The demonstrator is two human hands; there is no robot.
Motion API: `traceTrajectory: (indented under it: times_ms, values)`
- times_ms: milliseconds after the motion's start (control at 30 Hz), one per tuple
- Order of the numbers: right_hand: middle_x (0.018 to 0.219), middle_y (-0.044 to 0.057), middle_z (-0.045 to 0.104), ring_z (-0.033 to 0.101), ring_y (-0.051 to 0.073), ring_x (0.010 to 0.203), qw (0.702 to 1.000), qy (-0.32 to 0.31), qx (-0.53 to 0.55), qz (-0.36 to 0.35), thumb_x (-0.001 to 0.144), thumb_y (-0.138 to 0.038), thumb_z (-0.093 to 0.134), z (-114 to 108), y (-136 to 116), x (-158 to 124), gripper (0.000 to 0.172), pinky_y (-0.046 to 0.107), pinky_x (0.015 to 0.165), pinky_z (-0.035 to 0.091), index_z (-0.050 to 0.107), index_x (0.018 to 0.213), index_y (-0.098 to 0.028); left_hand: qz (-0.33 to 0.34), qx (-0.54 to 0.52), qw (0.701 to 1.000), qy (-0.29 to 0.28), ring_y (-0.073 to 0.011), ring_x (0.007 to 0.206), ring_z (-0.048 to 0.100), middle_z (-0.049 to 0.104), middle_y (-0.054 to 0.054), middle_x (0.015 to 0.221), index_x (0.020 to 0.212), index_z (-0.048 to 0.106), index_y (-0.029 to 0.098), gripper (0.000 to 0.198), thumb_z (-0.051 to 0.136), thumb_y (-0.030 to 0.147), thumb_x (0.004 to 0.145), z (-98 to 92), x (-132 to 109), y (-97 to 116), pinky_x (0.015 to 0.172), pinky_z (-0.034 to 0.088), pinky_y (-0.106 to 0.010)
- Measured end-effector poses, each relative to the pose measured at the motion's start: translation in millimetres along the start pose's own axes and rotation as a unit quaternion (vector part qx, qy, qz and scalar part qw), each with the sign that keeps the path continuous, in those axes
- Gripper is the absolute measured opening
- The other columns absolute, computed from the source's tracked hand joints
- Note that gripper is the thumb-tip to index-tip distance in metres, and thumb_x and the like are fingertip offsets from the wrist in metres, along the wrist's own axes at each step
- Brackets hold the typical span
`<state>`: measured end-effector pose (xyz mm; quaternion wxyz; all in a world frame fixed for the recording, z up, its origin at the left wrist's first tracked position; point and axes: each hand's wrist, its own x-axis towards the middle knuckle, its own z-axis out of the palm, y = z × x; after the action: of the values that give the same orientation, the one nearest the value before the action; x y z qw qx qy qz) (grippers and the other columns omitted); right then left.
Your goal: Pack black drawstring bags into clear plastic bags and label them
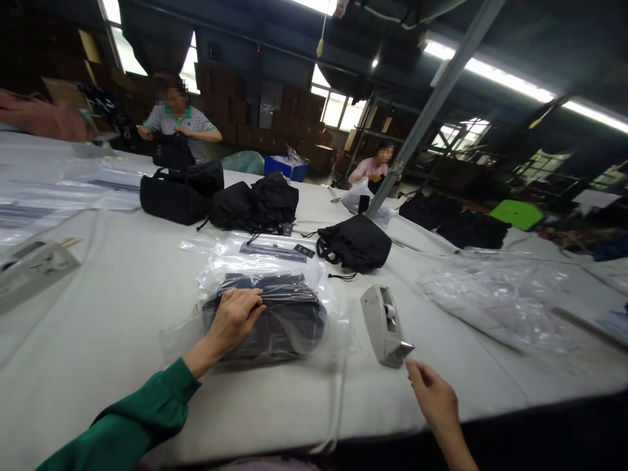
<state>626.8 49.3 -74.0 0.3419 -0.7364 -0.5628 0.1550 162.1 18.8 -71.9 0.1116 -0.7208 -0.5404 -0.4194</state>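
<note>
My left hand [236, 318] lies on a clear plastic bag [294, 340] with a dark grey fabric bag [267, 330] inside it. Its fingers are closed over the folded upper edge of the plastic. To the right stands a light grey tape dispenser [380, 324], its cutter end towards me. Just below that end, my right hand [434, 392] pinches thumb and forefinger together at the shiny tape end [404, 350]; the tape between the fingertips is hard to see. Behind the wrapped bag lie more clear plastic bags [260, 250] with a dark printed strip.
Black bags [181, 196] and a black drawstring bag [356, 243] lie farther back on the white table [122, 281]. A grey box [36, 271] sits at left, loose plastic [500, 294] at right. A slanted metal post [432, 111] rises behind. Two people work across the table.
</note>
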Motion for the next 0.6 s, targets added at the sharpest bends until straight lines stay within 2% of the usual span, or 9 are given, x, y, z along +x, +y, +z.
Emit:
traceTrajectory:
  times_ms: [67, 100, 167, 267, 333, 400, 500, 600]
  values:
    - [0.081, 0.008, 0.074, 0.067, 0.027, 0.074, 0.987, -0.048, 0.023, -0.15, 0.075, -0.056, 0.058, -8, -55, -6, 0.039, 0.036, 0.07, 0.053, 0.072, 0.08, -0.021, 0.0, 0.001, 1.0, 0.001, -0.0231, 0.101, 0.065, 0.071, -0.008, 0.111, 0.092, 0.061, 0.02, 0.008, 0.054, 0.022, 0.094, 0.1, 0, 0, 0.093, 0.042, -0.042]
    - [0.084, 0.008, 0.073, 0.066, 0.024, 0.075, 0.966, -0.093, 0.03, -0.238, 0.081, -0.052, 0.058, -12, -86, -9, 0.034, 0.034, 0.071, 0.052, 0.072, 0.083, -0.021, 0.0, 0.002, 1.0, 0.002, -0.0231, 0.101, 0.065, 0.071, -0.008, 0.11, 0.091, 0.061, 0.02, 0.008, 0.053, 0.022, 0.094, 0.1, 0, 0, 0.092, 0.041, -0.042]
    - [0.08, 0.006, 0.07, 0.064, 0.02, 0.072, 0.897, -0.194, 0.034, -0.395, 0.09, -0.041, 0.056, -15, -148, -17, 0.026, 0.031, 0.068, 0.05, 0.07, 0.085, -0.021, -0.002, 0.002, 1.0, 0.003, -0.0231, 0.1, 0.065, 0.071, -0.007, 0.11, 0.091, 0.061, 0.02, 0.008, 0.054, 0.022, 0.094, 0.0, 0, 0, 0.092, 0.041, -0.042]
    - [0.077, 0.005, 0.067, 0.061, 0.018, 0.072, 0.762, -0.317, -0.017, -0.564, 0.096, -0.033, 0.052, -5, -218, -22, 0.023, 0.03, 0.07, 0.048, 0.07, 0.089, -0.021, 0.0, 0.001, 1.0, 0.002, -0.0233, 0.099, 0.065, 0.071, -0.007, 0.108, 0.092, 0.06, 0.02, 0.006, 0.054, 0.022, 0.094, -0.4, 1, 1, 0.092, 0.041, -0.042]
    - [0.076, 0.005, 0.065, 0.06, 0.017, 0.071, 0.693, -0.355, -0.063, -0.624, 0.096, -0.031, 0.052, 11, -246, -20, 0.023, 0.029, 0.07, 0.046, 0.07, 0.088, -0.021, 0.0, 0.003, 1.0, 0.003, -0.0233, 0.097, 0.065, 0.071, -0.008, 0.108, 0.093, 0.06, 0.02, 0.006, 0.054, 0.022, 0.094, -0.9, 1, 1, 0.091, 0.041, -0.042]
    - [0.072, 0.004, 0.064, 0.059, 0.016, 0.067, 0.648, -0.367, -0.107, -0.659, 0.095, -0.031, 0.055, 30, -261, -15, 0.022, 0.027, 0.066, 0.044, 0.07, 0.082, -0.022, -0.001, 0.005, 1.0, 0.006, -0.0228, 0.096, 0.066, 0.071, -0.008, 0.107, 0.093, 0.059, 0.02, 0.006, 0.054, 0.022, 0.095, -1.6, 2, 2, 0.09, 0.04, -0.041]
    - [0.068, 0.003, 0.065, 0.06, 0.016, 0.063, 0.608, -0.351, -0.21, -0.68, 0.09, -0.03, 0.061, 58, -275, -8, 0.02, 0.026, 0.062, 0.042, 0.068, 0.073, -0.022, 0.002, 0.004, 1.0, 0.007, -0.0214, 0.094, 0.066, 0.071, -0.007, 0.106, 0.092, 0.058, 0.019, 0.006, 0.053, 0.021, 0.095, -2.7, 3, 3, 0.089, 0.04, -0.039]
    - [0.074, 0.007, 0.071, 0.065, 0.019, 0.07, 0.592, -0.319, -0.353, -0.65, 0.088, -0.031, 0.063, 80, -282, -6, 0.021, 0.028, 0.067, 0.043, 0.07, 0.073, -0.018, 0.004, 0.002, 1.0, 0.009, -0.0211, 0.093, 0.065, 0.072, -0.006, 0.103, 0.091, 0.057, 0.019, 0.006, 0.053, 0.021, 0.095, -2.7, 4, 3, 0.087, 0.04, -0.039]
